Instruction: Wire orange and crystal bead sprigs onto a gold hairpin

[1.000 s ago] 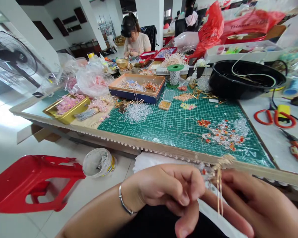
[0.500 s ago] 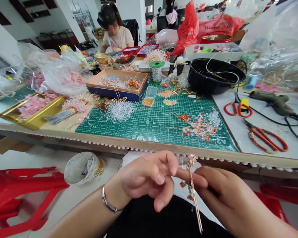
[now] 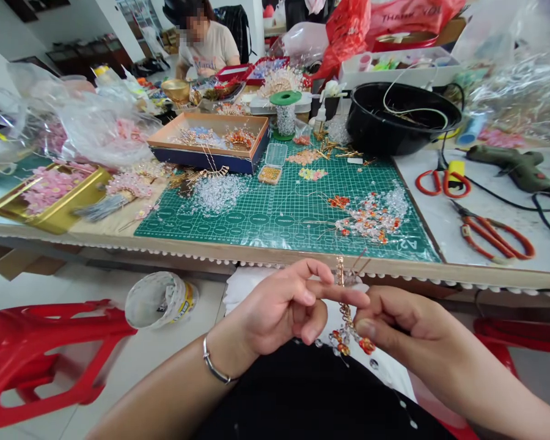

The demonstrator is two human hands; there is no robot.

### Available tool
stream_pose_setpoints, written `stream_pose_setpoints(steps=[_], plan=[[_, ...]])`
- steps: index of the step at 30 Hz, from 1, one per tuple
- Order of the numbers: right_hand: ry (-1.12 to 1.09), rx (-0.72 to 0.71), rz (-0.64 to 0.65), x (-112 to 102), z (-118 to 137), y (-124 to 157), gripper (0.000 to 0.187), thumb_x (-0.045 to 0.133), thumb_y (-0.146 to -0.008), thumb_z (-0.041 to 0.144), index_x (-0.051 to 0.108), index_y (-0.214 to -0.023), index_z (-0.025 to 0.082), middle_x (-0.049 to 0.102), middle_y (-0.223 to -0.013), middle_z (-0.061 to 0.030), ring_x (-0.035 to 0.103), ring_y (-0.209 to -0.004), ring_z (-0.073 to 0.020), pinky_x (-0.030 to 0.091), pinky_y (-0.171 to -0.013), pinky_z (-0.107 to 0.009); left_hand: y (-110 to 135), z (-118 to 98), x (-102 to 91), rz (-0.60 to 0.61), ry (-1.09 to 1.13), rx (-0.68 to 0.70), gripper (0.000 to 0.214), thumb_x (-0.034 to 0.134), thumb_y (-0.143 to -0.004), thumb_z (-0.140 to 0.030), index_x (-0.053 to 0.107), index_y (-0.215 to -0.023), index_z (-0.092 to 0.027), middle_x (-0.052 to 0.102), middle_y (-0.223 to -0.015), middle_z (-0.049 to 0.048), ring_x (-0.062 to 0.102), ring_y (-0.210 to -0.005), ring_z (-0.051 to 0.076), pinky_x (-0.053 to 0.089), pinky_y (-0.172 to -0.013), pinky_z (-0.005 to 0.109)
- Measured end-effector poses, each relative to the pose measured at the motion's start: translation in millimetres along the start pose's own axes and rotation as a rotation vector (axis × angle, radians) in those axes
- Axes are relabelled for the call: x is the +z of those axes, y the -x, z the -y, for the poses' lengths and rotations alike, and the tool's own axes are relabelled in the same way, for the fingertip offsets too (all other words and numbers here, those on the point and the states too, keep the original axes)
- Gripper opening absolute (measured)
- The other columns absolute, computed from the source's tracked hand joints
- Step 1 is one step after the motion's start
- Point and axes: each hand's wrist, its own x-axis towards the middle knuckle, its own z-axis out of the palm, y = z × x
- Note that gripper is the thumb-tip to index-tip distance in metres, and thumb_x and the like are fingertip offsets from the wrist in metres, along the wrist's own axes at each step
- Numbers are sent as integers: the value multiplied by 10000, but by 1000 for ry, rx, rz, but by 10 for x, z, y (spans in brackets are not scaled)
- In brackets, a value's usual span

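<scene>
Pinching the ornament (image 3: 340, 275) low on its stem, the right hand (image 3: 403, 321) is clamping it between thumb and fingertips, over the lap and just below the table (image 3: 211, 250) edge. Its gold top is sticking up above the grip and orange beads (image 3: 365, 346) are dangling under it. The left hand (image 3: 279, 308) is not gripping: its index is stretching across the stem and touching it, other fingers curling loose.

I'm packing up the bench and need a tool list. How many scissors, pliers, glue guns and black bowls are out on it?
scissors: 1
pliers: 1
glue gun: 1
black bowl: 1
Total: 4
</scene>
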Motion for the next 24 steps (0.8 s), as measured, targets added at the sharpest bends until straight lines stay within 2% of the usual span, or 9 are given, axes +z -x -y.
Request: stream_pose_setpoints(steps=[4,7,10,13,16,18,20,22,24], plan=[[-111,-19,-80,23,-27,-11,486,675,-876,636,593,-682,198,514,-621,17,433,-592,-118,345,-527,-240,-6,43,23,-102,-154,31,305,572,-747,-55,562,-1018,-194,788,-1092,73,661,-529,84,363,-414,157],[-238,4,-115,40,-51,-29,474,717,-849,635,619,-717,190,513,-615,23,407,-563,-103,315,-507,-235,17,59,53,-134,-350,81,255,577,-875,-71,557,-1091,-204,742,-1182,78,667,-643,70,375,-460,149],[-313,30,-151,65,-80,-40,446,746,-836,615,634,-746,192,501,-613,32,389,-560,-97,326,-511,-230,65,80,63,-141,-723,154,220,538,-973,-114,568,-1169,-209,695,-1246,95,675,-778,87,469,-590,181],[-313,29,-210,94,-91,-45,386,770,-842,561,657,-759,201,500,-606,41,389,-557,-90,330,-503,-216,117,121,55,-108,-1118,291,312,549,-964,-126,556,-1264,-211,676,-1274,110,696,-871,141,531,-724,263],[-297,14,-228,123,-79,-53,358,740,-872,554,679,-795,210,560,-630,28,462,-564,-102,376,-503,-219,140,153,67,-141,-1310,369,315,631,-944,-215,551,-1249,-217,692,-1259,108,695,-873,174,535,-762,311],[-212,-29,-240,140,-59,-63,341,702,-905,540,678,-807,215,606,-655,16,526,-576,-118,420,-512,-228,131,146,97,-223,-1226,311,256,678,-934,-290,577,-1156,-211,722,-1133,85,690,-825,165,529,-739,296],[-25,-115,-303,151,-30,-74,282,656,-949,467,671,-806,225,650,-688,7,606,-617,-140,472,-546,-239,106,110,133,-278,-982,174,214,689,-935,-354,585,-1042,-200,720,-926,40,673,-713,133,496,-635,241],[243,-250,-386,151,2,-86,228,610,-974,352,658,-786,232,677,-695,9,650,-628,-145,482,-554,-240,71,59,161,-275,-712,-8,244,654,-956,-423,579,-940,-191,686,-763,1,619,-558,91,410,-505,194],[502,-416,-429,140,20,-99,180,580,-973,252,658,-811,234,689,-690,17,658,-602,-135,467,-544,-241,41,12,170,-259,-510,-145,313,604,-974,-472,585,-875,-176,687,-711,0,526,-433,52,309,-417,180]])
